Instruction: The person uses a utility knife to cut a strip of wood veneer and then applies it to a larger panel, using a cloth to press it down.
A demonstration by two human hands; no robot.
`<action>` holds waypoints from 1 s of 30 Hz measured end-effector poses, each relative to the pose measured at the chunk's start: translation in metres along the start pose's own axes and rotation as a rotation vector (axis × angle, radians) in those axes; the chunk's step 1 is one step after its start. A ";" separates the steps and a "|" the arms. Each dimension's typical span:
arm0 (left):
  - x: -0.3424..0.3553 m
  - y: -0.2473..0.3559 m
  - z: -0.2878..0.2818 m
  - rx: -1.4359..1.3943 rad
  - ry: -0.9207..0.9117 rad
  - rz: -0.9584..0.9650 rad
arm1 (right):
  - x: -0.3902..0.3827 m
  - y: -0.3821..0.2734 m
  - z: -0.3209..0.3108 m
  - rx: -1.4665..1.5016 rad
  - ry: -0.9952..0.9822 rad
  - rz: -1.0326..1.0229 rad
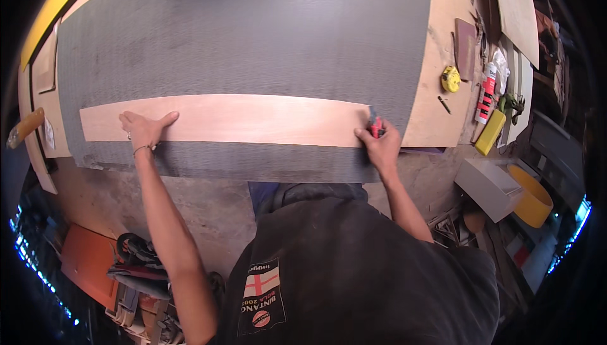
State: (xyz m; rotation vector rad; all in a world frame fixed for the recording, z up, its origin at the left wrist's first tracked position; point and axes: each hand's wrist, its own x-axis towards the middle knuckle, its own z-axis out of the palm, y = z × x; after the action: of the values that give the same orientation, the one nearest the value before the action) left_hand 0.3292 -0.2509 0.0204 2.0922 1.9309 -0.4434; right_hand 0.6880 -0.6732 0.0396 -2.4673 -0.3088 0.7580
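Observation:
A long, pale wooden strip (265, 121) lies across the lower part of a large grey textured sheet (253, 42). My left hand (147, 130) rests on the strip toward its left end, thumb and fingers spread and pressing on the wood. At the strip's right end, my right hand (383, 146) is closed on a red cutting tool (377, 127) with a grey upper part, with my thumb at the strip's edge.
The board (436, 117) under the sheet holds a yellow tape measure (450, 78), a pen (444, 104), a sealant tube (485, 92) and a yellow block (490, 132) at right. Grey (480, 181) and yellow (531, 196) items sit below right; an orange panel (85, 263) lower left.

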 end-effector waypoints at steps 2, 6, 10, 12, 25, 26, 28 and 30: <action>0.004 -0.004 0.002 -0.049 -0.016 -0.040 | -0.001 -0.004 -0.002 -0.031 0.010 0.002; 0.005 -0.006 0.006 -0.060 0.023 -0.035 | 0.000 -0.013 -0.008 -0.003 -0.017 0.036; -0.001 0.001 0.002 -0.064 0.068 -0.038 | 0.001 -0.009 -0.007 -0.053 -0.040 0.049; -0.003 0.005 -0.002 0.124 0.027 -0.190 | 0.001 -0.001 -0.005 -0.056 -0.041 0.035; -0.009 0.004 -0.017 -0.053 -0.038 -0.165 | 0.016 -0.187 -0.017 0.453 -0.894 0.078; -0.010 0.002 -0.021 -0.083 -0.031 -0.142 | 0.017 -0.226 0.009 0.291 -0.996 -0.006; -0.010 0.001 -0.028 -0.078 -0.043 -0.151 | 0.017 -0.295 0.078 -0.023 -1.076 -0.355; -0.009 0.001 -0.035 -0.073 -0.083 -0.132 | 0.006 -0.350 0.166 -0.273 -0.908 -0.819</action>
State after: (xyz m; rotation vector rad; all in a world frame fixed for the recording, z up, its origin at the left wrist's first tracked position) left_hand 0.3316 -0.2457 0.0562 1.8790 2.0129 -0.4720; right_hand 0.5762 -0.3096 0.1148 -1.7491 -1.6949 1.4260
